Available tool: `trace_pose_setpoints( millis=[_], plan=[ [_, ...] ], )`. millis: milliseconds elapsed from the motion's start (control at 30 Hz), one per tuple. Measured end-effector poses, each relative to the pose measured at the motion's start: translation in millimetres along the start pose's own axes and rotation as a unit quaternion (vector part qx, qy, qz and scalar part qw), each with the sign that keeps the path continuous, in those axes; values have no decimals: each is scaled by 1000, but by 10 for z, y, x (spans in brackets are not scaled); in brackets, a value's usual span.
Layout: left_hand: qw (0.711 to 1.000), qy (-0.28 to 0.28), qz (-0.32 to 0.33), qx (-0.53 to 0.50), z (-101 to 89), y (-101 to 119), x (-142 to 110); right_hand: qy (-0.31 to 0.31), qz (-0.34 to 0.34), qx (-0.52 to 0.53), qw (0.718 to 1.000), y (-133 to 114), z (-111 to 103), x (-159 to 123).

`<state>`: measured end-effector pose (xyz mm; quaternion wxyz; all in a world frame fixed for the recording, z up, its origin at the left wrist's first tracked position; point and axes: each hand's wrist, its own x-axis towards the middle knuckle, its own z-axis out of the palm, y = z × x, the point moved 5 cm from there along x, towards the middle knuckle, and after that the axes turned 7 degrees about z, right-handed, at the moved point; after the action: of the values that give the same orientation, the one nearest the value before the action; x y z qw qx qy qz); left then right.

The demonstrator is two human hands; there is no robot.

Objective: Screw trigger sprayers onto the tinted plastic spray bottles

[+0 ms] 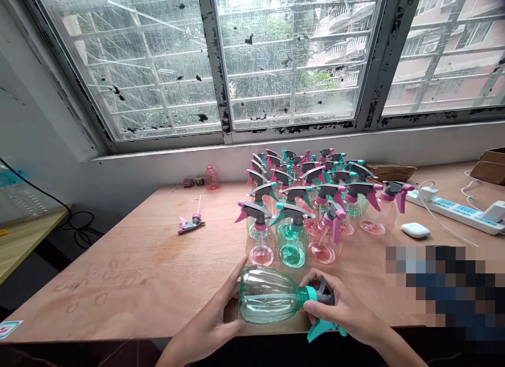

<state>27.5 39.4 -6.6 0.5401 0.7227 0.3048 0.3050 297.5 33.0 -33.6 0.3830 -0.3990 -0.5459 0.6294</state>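
A clear green spray bottle (pixel 268 298) lies on its side at the table's near edge, held in both hands. My left hand (pixel 215 317) cups its base, fingers wrapped round the body. My right hand (pixel 341 309) grips the grey and teal trigger head (pixel 321 309) at the bottle's neck. Just beyond stands a crowd of several finished spray bottles (pixel 307 209), pink and green, with grey, pink and teal triggers.
A loose pink trigger head with its tube (pixel 191 223) lies on the wooden table (pixel 138 262) at left. A headless pink bottle (pixel 212 179) stands by the wall. At right are a power strip (pixel 453 209), a white case (pixel 415 230) and a cardboard box (pixel 489 164).
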Motion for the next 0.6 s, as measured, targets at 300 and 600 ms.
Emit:
trace_pose_setpoints(
  millis=[300,600],
  plan=[
    [999,3,-25,29,-38,-45,-9,12,0,-21,1000,31,-22,10],
    [1000,0,-10,3,1,7,1,10,5,-2,1000,-4,-2,-7]
  ],
)
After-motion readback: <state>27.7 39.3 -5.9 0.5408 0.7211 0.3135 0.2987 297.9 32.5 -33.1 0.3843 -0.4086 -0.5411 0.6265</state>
